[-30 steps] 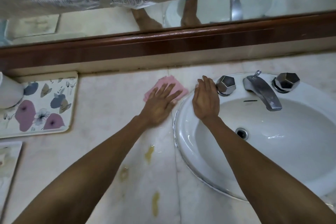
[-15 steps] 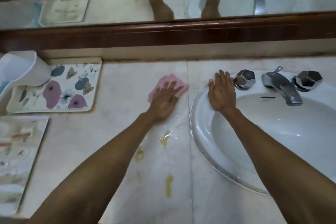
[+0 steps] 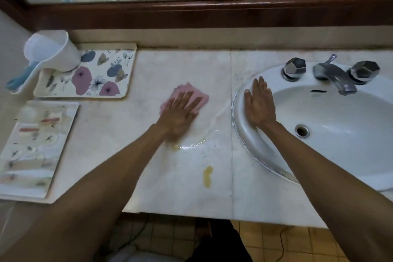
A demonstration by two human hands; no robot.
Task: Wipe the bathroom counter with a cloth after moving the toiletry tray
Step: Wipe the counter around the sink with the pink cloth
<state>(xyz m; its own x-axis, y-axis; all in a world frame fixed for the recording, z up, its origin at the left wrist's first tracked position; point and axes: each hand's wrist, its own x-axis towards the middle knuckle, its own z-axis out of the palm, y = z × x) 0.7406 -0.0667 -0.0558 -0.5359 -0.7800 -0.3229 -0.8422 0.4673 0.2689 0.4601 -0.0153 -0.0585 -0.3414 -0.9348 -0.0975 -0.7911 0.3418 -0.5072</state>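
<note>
A pink cloth (image 3: 198,93) lies flat on the pale marble counter (image 3: 148,166), left of the sink. My left hand (image 3: 177,116) presses down on it with fingers spread, covering most of it. My right hand (image 3: 259,104) rests flat and empty on the left rim of the white sink (image 3: 276,168). Yellow stains (image 3: 208,175) and a wet streak mark the counter just below the cloth. A floral toiletry tray (image 3: 110,83) sits at the far left against the back wall, with a white cup (image 3: 51,51) lying on its corner.
A second flat tray (image 3: 32,149) with small items lies at the counter's left front. Chrome taps and a spout (image 3: 333,74) stand behind the basin. A dark wooden mirror frame (image 3: 212,15) runs along the back. The counter's front edge overhangs a tiled floor (image 3: 297,242).
My left hand has slid the pink cloth toward me over the counter, nearer the yellow stains. The view has pulled back and shifted, showing more of the left trays and the floor.
</note>
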